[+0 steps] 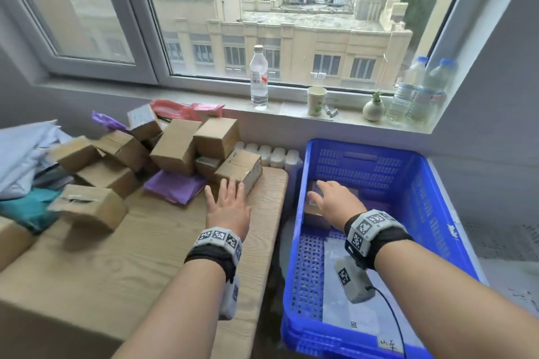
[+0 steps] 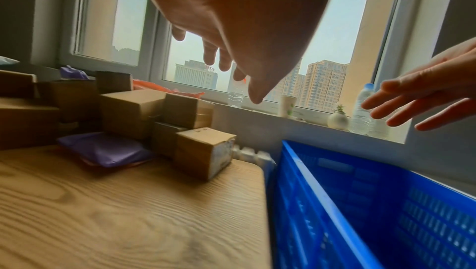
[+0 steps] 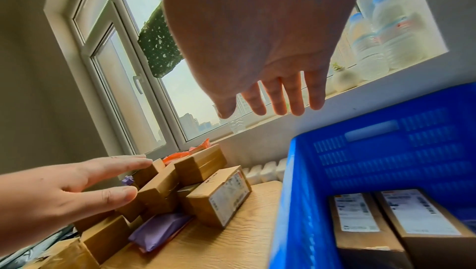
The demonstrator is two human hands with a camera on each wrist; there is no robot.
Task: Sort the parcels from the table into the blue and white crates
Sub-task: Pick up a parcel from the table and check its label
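Both hands are spread flat and hold nothing. The left hand [image 1: 227, 207] is over the table [image 1: 145, 256]. The right hand [image 1: 335, 201] is over the blue crate [image 1: 437, 213]. Only the right wrist view shows two boxes [image 3: 360, 218] inside it.

Wooden table [image 1: 122, 265], piled parcels [image 1: 175, 148] (cardboard, bags)

Matt brown cardboard boxes [image 1: 175, 148] sit on a wood-grain table [image 1: 116, 265] beside a glossy perforated blue plastic crate [image 1: 414, 213].

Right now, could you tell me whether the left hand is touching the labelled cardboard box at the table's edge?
Apart. The left wrist view shows the left hand raised, with window and wall visible between its fingers and the labelled cardboard box.
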